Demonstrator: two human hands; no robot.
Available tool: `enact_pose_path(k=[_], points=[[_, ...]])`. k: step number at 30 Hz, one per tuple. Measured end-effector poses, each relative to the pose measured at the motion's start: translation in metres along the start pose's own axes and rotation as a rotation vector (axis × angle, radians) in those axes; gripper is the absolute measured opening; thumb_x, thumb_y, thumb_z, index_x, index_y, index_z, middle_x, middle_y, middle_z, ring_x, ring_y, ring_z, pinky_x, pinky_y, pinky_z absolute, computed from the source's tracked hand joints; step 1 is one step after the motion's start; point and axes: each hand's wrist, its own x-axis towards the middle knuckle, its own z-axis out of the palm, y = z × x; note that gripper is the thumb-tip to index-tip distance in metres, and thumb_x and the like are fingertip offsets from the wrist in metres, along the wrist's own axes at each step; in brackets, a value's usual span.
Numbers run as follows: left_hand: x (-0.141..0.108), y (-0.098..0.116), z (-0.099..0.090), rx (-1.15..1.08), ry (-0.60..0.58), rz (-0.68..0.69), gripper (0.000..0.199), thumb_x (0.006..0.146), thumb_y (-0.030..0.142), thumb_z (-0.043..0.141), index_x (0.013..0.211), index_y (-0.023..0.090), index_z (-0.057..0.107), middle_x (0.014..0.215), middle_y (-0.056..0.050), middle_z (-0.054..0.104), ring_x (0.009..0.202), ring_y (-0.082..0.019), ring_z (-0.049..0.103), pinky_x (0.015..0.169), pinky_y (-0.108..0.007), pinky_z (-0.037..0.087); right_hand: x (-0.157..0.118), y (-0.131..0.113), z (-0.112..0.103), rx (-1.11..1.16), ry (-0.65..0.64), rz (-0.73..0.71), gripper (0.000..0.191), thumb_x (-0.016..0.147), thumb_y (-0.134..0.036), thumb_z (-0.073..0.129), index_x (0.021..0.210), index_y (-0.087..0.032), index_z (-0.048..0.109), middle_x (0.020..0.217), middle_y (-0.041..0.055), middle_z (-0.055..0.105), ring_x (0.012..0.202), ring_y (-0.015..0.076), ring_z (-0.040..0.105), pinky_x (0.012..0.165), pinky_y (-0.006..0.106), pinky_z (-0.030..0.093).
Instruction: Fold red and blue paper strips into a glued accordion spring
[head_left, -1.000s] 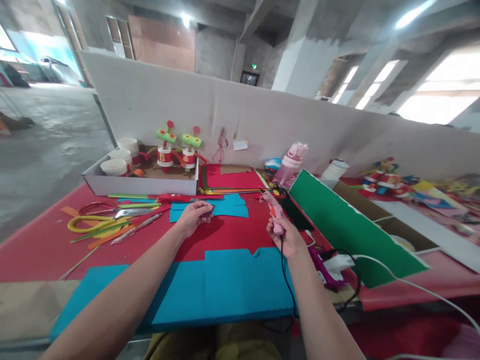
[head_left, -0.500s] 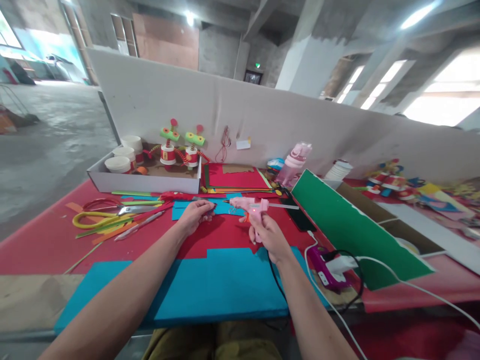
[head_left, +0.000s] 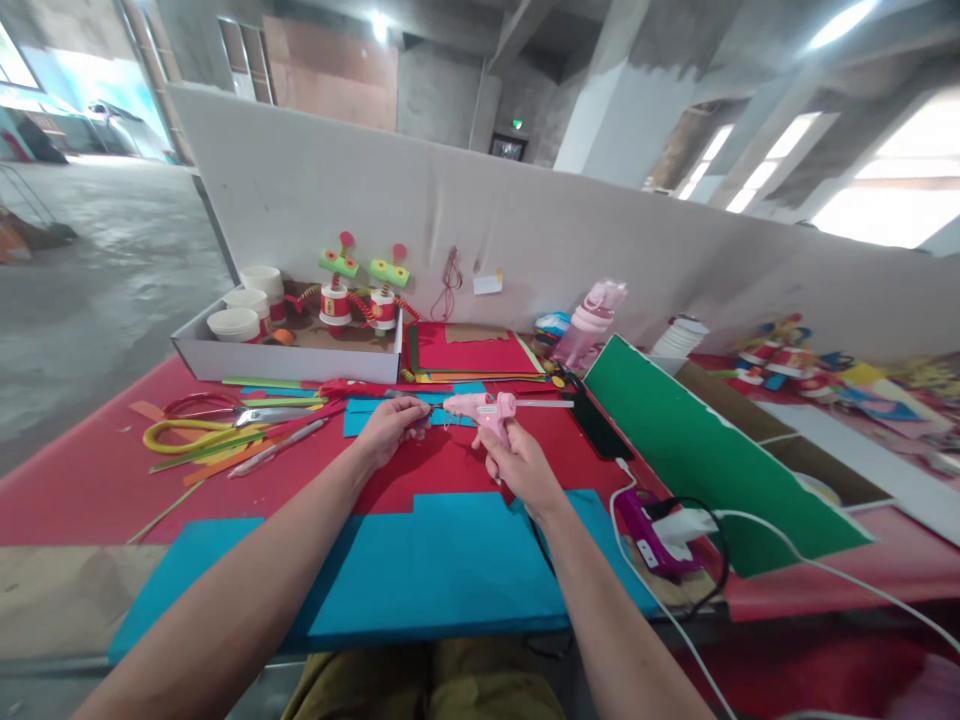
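My right hand [head_left: 512, 460] is wrapped round the handle of a pink glue gun [head_left: 480, 407], with a clear glue stick [head_left: 551, 403] poking out of its back. The gun's nozzle points left, right by the fingertips of my left hand [head_left: 394, 425]. Those fingers are pinched on a small dark piece too tiny to make out. Below both hands lie blue paper pieces [head_left: 360, 418] on the red table cover [head_left: 450, 480]. Nearer to me is a larger blue sheet [head_left: 465, 570].
Scissors [head_left: 180, 435] and paper strips lie left. Behind stand a box [head_left: 300, 362] with cups and two paper figures, and stacked coloured sheets [head_left: 472, 355]. Rightward are a pink bottle [head_left: 589, 325], a phone [head_left: 600, 425], a green board [head_left: 697, 450] and a purple power strip [head_left: 656, 540] with cables.
My right hand has moved left with the glue gun, bringing its nozzle up to my left fingertips. My left hand has hardly moved.
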Motion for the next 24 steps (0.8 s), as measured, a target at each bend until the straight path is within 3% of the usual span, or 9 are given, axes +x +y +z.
enact_pose_path(k=[15, 24], points=[[-0.0015, 0.0019, 0.0023, 0.01, 0.003, -0.017, 0.027, 0.066, 0.031, 0.076, 0.079, 0.012, 0.063, 0.057, -0.003, 0.062, 0.044, -0.007, 0.049, 0.044, -0.017, 0.039, 0.0028, 0.0049, 0.0023, -0.037, 0.025, -0.04, 0.031, 0.084, -0.05, 0.051, 0.089, -0.019, 0.052, 0.067, -0.0009, 0.06, 0.041, 0.008, 0.045, 0.041, 0.021, 0.036], [-0.0018, 0.0017, 0.0031, -0.001, 0.011, -0.019, 0.026, 0.066, 0.031, 0.076, 0.078, 0.012, 0.063, 0.057, -0.003, 0.062, 0.044, -0.007, 0.05, 0.044, -0.017, 0.038, 0.0025, 0.0035, 0.003, -0.061, 0.037, -0.039, 0.03, 0.085, -0.05, 0.051, 0.082, -0.02, 0.051, 0.051, -0.0046, 0.051, 0.039, 0.0098, 0.044, 0.041, 0.021, 0.035]])
